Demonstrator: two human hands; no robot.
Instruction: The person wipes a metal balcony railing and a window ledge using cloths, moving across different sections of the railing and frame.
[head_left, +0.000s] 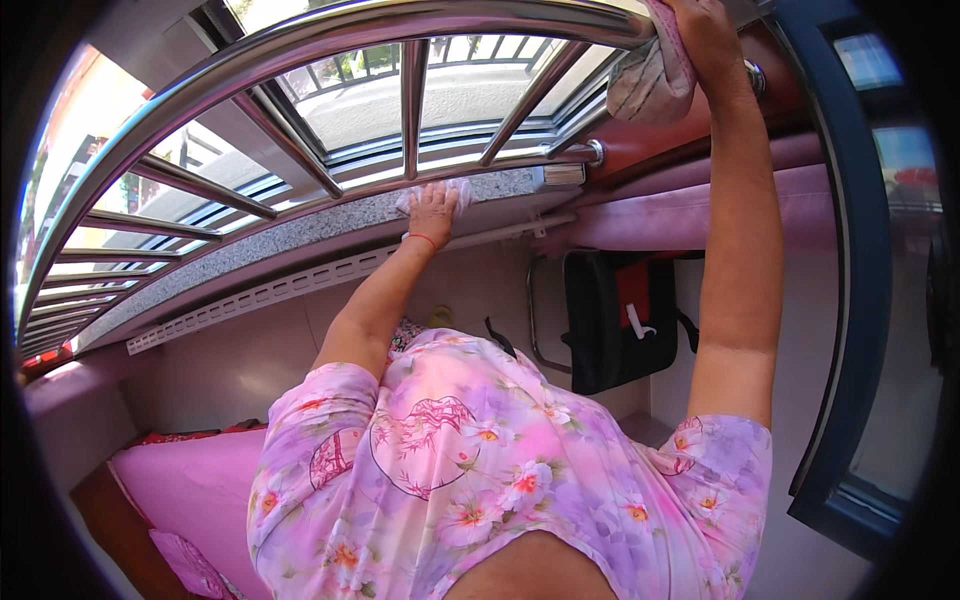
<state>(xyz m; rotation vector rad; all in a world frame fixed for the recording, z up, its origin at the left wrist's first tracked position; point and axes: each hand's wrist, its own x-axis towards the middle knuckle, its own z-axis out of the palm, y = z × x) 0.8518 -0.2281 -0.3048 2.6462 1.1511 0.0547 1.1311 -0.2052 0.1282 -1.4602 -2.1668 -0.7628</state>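
Note:
My left hand (433, 214) rests on a crumpled whitish cloth or tissue (463, 192), pressing it on the speckled granite windowsill (360, 208). A thin red string circles that wrist. Raised at the upper right, my right hand (705, 37) holds a pale patterned cloth (654, 86) at the right end of the curved metal top rail (450, 21). The cloth hangs down and covers that end of the rail. Below it run upright metal bars (415, 109) and a lower rail (465, 165), fixed to the wall by a round flange (596, 153).
An open dark-blue window sash (862, 315) juts in at the right, close to my right arm. Below are a pink curtain (697, 214), a chair holding a black bag (600, 322), and a pink-covered bed (187, 487). A small box-like object (562, 175) sits on the sill's right end.

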